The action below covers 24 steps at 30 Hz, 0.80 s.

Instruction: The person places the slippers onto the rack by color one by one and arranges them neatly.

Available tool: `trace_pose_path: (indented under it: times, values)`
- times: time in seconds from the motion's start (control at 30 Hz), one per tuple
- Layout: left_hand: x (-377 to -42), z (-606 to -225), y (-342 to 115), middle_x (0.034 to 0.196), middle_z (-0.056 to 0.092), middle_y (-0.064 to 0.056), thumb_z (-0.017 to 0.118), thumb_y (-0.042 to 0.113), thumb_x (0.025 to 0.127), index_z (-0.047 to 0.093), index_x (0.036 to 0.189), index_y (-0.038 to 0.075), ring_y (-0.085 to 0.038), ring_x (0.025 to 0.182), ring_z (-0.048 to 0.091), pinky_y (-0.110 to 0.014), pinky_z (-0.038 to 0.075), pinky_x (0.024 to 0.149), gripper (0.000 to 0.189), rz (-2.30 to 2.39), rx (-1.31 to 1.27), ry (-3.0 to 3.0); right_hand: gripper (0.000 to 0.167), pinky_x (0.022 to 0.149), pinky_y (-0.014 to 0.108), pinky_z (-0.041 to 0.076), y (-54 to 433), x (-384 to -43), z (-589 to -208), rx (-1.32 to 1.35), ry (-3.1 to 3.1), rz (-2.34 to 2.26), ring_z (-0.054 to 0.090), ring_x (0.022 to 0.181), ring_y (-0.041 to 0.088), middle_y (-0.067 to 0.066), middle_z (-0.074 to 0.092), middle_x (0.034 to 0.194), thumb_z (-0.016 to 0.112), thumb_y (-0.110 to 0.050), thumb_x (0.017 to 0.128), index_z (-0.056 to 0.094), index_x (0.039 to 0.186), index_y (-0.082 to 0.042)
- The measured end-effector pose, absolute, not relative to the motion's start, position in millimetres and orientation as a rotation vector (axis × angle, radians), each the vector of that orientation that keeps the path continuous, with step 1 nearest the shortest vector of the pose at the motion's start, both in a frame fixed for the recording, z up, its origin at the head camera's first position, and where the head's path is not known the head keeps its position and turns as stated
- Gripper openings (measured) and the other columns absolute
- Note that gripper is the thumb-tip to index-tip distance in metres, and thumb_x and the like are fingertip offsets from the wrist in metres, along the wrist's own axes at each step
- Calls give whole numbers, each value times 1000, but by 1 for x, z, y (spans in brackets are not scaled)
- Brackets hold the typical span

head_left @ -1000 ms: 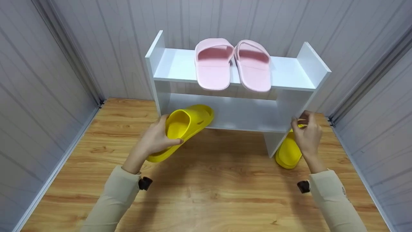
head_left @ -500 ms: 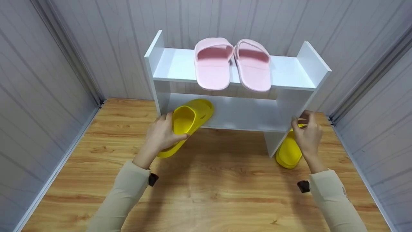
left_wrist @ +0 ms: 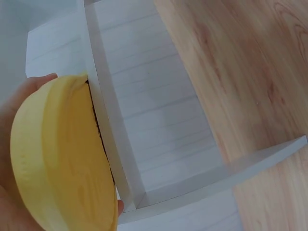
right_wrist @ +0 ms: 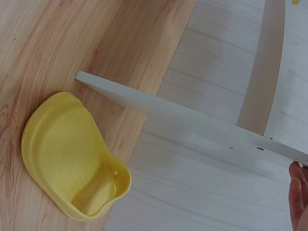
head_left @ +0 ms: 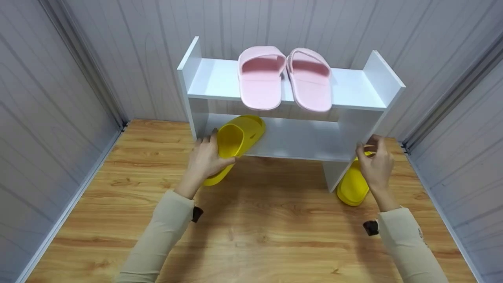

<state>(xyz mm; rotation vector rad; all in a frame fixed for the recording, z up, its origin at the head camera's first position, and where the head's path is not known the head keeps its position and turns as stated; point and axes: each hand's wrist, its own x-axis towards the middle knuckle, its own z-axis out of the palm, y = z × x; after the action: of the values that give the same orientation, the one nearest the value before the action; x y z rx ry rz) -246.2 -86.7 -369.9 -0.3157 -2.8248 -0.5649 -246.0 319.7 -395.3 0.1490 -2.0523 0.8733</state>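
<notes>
In the head view, my left hand (head_left: 205,158) grips a yellow slip-on clog (head_left: 253,126) around its heel, thumb on the near side. The clog's toe lies over the left part of the rack's lower shelf, while its heel juts out past the front edge, tilted. In the left wrist view, the clog's sole (left_wrist: 79,159) sits against the shelf edge. My right hand (head_left: 377,161) holds the right side panel of the white shoe rack (head_left: 383,80) with bent fingers; some fingertips are hidden. Below that hand, a second yellow clog (right_wrist: 62,149) stands on the floor outside the panel.
Two pink slippers (head_left: 261,88) sit side by side on the rack's upper shelf (head_left: 220,78). The lower shelf (head_left: 302,137) extends right of the clog. Wood-pattern flooring (head_left: 267,236) lies in front, and grey panelled walls (head_left: 118,47) surround the rack.
My left hand has moved right and forward with the clog, taking its toe further over the lower shelf. My right hand, the second clog and the pink slippers stay in place.
</notes>
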Motion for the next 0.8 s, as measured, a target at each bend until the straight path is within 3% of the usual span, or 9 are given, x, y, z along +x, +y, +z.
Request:
trace_pose_path:
  times: [0.27, 0.53, 0.67, 0.8]
  values:
    - [-240, -371, -95, 116, 46, -23, 66, 55, 66, 29, 131, -6, -37, 100, 45, -48, 40, 80, 96, -657, -386, -2775, 25, 55, 6, 38, 320, -245, -395, 140, -2056, 876, 60, 66, 22, 13, 63, 81, 61, -13, 80, 55, 96, 5]
    - [-217, -361, -125, 121, 44, -22, 66, 52, 69, 31, 134, 3, -35, 96, 49, -48, 44, 70, 88, -672, -487, -2894, 25, 55, 8, 39, 320, -246, -394, 127, -2076, 866, 59, 66, 17, 10, 63, 83, 61, -14, 80, 55, 98, 2]
    - [-210, -360, -141, 122, 45, -23, 68, 51, 68, 31, 135, 6, -35, 94, 51, -48, 44, 69, 89, -728, -524, -2964, 25, 55, 7, 39, 320, -246, -394, 127, -2078, 865, 60, 66, 22, 12, 63, 83, 60, -13, 80, 54, 97, 4]
    - [-207, -362, -153, 124, 43, -24, 72, 45, 67, 30, 136, 4, -37, 99, 49, -53, 41, 75, 91, -817, -576, -2989, 26, 55, 7, 38, 320, -245, -394, 138, -2072, 868, 60, 66, 26, 14, 63, 83, 61, -13, 80, 54, 96, 6]
